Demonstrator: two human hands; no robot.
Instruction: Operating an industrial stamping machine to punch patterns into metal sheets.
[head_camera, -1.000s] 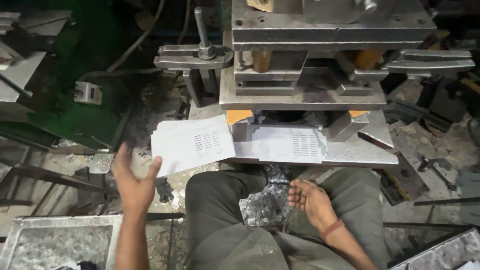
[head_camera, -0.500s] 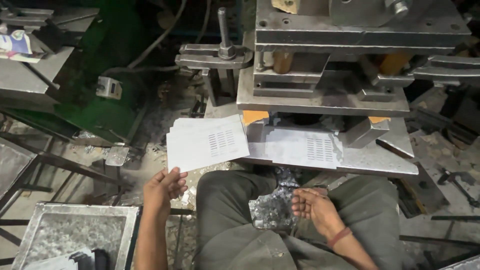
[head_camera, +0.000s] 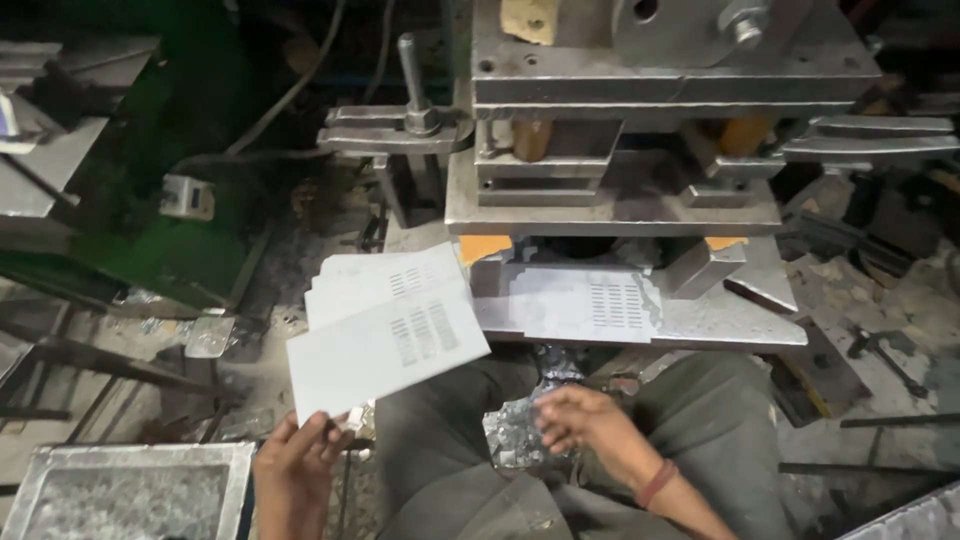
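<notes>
Carefully now: your left hand (head_camera: 295, 465) pinches only the near corner of a thin pale rectangular metal sheet with punched slots (head_camera: 385, 350), fingers closed on its edge, so the sheet hangs out over the stack of similar slotted sheets (head_camera: 375, 280) beside the press and could sag, twist or slip from so small a hold. Its bare edges look sharp enough to cut. Your right hand (head_camera: 580, 425) rests half-curled on the crumpled pile of shiny metal scrap (head_camera: 520, 435) in your lap; whether it grips any I cannot tell, and those offcuts could nick it. Another slotted sheet (head_camera: 590, 305) lies on the grey steel press bed (head_camera: 730, 320), under the heavy upper die block (head_camera: 620, 90): keep your fingers out of that gap.
</notes>
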